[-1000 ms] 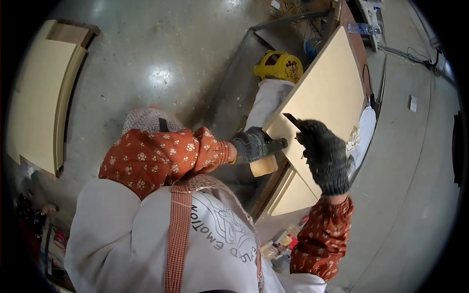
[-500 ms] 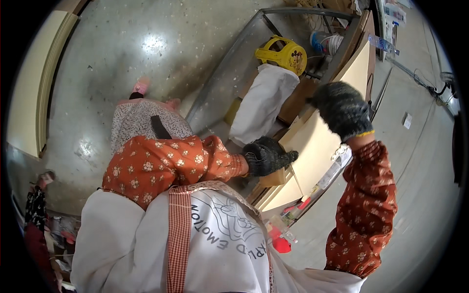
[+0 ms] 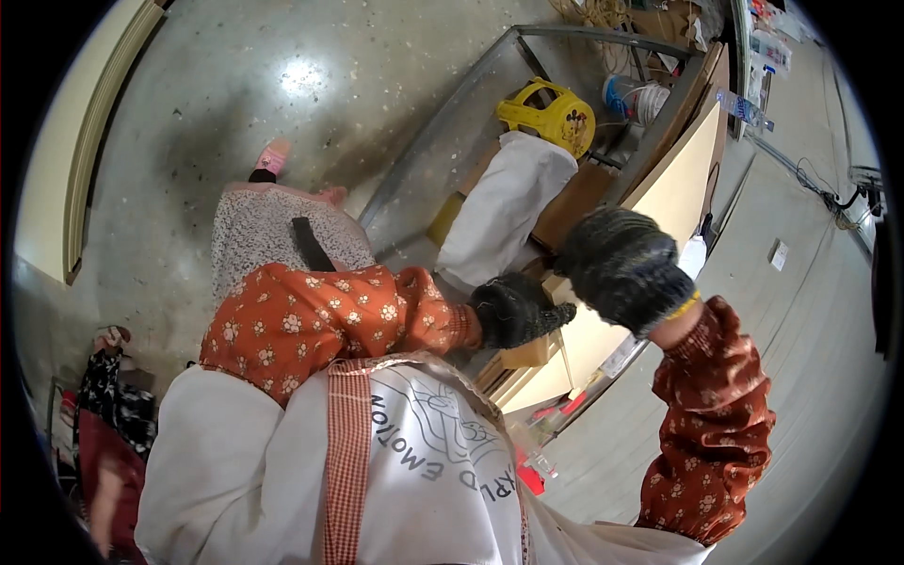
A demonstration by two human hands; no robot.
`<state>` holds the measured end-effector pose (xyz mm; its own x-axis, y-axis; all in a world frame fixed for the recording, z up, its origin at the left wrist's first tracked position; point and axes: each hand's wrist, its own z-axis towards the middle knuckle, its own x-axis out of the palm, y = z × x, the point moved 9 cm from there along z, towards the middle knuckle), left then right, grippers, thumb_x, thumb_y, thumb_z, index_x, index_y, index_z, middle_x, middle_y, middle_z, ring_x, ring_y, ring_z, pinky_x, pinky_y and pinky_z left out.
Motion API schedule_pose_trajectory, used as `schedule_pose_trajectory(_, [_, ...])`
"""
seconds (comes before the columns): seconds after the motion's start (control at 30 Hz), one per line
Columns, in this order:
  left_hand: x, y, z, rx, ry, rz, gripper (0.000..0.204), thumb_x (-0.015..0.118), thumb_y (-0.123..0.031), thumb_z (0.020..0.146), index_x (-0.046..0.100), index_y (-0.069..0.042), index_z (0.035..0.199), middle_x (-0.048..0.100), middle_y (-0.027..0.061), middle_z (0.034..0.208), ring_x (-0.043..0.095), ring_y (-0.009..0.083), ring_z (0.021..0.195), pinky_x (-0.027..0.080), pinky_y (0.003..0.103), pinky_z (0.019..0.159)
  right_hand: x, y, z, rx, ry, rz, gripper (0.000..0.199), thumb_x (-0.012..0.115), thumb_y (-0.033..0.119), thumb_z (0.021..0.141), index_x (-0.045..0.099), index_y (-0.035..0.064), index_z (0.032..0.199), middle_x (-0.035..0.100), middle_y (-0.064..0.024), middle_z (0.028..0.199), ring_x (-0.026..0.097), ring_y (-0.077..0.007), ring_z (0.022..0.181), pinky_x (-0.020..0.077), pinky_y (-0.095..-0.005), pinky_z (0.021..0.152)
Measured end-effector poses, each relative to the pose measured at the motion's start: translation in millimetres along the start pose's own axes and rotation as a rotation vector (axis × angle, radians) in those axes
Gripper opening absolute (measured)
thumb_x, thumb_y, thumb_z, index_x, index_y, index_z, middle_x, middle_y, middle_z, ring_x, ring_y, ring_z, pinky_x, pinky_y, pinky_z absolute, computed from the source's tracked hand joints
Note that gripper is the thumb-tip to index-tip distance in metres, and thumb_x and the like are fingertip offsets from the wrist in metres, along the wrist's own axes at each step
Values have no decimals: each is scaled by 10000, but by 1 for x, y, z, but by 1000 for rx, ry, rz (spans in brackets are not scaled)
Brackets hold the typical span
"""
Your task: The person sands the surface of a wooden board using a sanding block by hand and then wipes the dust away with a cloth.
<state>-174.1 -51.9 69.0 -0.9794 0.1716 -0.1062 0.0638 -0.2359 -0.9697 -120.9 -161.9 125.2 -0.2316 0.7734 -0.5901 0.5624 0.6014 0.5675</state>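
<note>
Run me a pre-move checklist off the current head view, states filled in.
1. Left hand and right hand in dark knit gloves: ok.
2. Cream panel fully in sight: not ok; the right hand covers part of it.
3. Left-hand grip on tan block: cannot tell; contact is hidden.
4. Right-hand contents: cannot tell; glove blocks the view.
5. Yellow plastic stool away from both hands: ok.

Saw a yellow stool (image 3: 573, 124) inside a grey metal frame (image 3: 541, 32), just beyond a white sheet (image 3: 499, 202). Noticed a white coil (image 3: 650, 102) beside a blue container (image 3: 616, 94) near the frame's far right corner. Glimpsed another person (image 3: 108, 424) at the floor's (image 3: 217, 113) near left edge.
</note>
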Motion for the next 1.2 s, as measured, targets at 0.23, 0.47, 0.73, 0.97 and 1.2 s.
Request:
schedule_pose_trajectory(0.23, [5,1,-3,-121,131,-43,316,421,-397,930,604,-196,1092,639,142,813,643,316,710,515,417,645,-19,14,28,368,267,-632,203,557,201,891,638,65,1017,640,-114,978,617,-186,896,518,-304,768])
schedule_pose_trajectory(0.47, [-3,10,-2,-347,289,-249,453,394,-513,916,640,-150,1030,647,180,861,637,337,774,500,383,747,-61,11,14,116,-11,-1057,215,559,25,810,640,79,1001,646,-107,930,626,-255,859,525,-354,764])
schedule_pose_trajectory(0.73, [-8,24,-2,-525,212,-429,583,540,-585,813,667,-18,772,638,202,729,625,321,709,480,341,721,-59,24,-24,259,-264,-839,366,533,81,848,550,166,1203,675,-87,948,669,-240,782,545,-364,675])
schedule_pose_trajectory(0.97, [54,19,3,-67,397,32,292,410,-329,919,579,-249,1142,649,108,868,606,303,763,479,414,681,53,66,-65,38,-265,-951,459,592,71,655,608,71,1114,629,-86,850,598,-251,754,478,-401,693])
schedule_pose_trajectory(1.2, [14,0,-5,69,136,139,270,452,-243,894,593,-206,1121,646,112,820,623,317,734,490,419,654,-2,27,-57,275,-361,-789,416,587,108,672,562,44,1083,594,-113,797,556,-320,716,454,-410,686])
